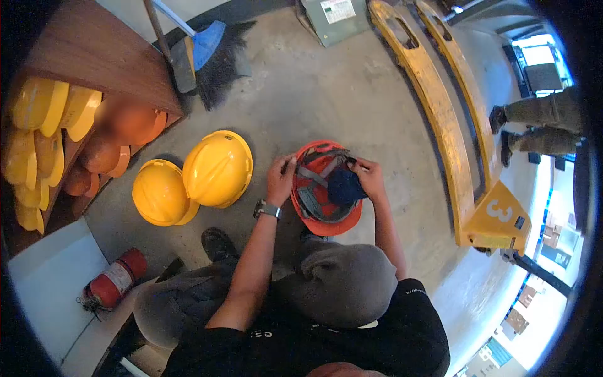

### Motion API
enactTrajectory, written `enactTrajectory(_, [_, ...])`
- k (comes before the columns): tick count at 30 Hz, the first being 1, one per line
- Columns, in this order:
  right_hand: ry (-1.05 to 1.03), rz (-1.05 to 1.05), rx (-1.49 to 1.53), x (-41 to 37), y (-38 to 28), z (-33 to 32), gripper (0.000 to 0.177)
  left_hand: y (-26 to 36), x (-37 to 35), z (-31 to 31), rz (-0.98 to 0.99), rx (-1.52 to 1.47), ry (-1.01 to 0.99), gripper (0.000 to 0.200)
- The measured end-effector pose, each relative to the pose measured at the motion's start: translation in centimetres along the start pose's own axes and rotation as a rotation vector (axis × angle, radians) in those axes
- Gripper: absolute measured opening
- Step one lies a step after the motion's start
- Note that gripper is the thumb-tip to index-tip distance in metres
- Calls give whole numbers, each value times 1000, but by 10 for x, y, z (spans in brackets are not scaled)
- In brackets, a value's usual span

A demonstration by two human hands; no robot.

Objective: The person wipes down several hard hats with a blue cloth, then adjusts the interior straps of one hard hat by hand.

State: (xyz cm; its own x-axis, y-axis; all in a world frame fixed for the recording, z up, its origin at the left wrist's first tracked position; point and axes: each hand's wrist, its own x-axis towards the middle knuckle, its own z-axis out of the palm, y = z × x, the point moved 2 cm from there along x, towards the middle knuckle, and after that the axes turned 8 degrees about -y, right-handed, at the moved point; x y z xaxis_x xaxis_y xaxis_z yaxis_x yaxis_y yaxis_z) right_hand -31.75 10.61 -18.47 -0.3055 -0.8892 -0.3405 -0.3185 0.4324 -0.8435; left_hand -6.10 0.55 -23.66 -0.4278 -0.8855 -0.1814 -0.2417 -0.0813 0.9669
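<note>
An orange-red hard hat [346, 224] is turned with its inside up in front of me, above my knees. Grey and black suspension straps [312, 200] cross its inside. My left hand [281, 180], wearing a wristwatch, is closed on the hat's left rim. On the other side my right hand [369, 178] pinches a dark blue cloth [345, 187] against the hat's inner band; its fingertips are partly hidden. Two yellow hard hats, one nearer [157, 192] and one larger-looking [218, 168], lie dome up on the floor to the left, touching each other.
A brown shelf [119, 60] at left holds several yellow and orange hard hats. A fire extinguisher [115, 279] lies at lower left. A broom [209, 44] leans at the back. A yellow pallet jack [433, 107] stands right, near another person's legs [543, 122].
</note>
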Motion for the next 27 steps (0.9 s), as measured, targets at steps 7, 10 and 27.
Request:
enactTrajectory(7, [59, -8, 89, 7, -43, -74, 24, -1, -9, 1, -4, -156, -109, 45])
enactTrajectory(10, [-103, -119, -299, 46, -106, -77, 26, -3, -1, -2, 44, -178, -140, 44])
enactTrajectory(27, [-1043, -460, -624, 165, -73, 81, 53, 2, 4, 1, -64, -336, -180, 31])
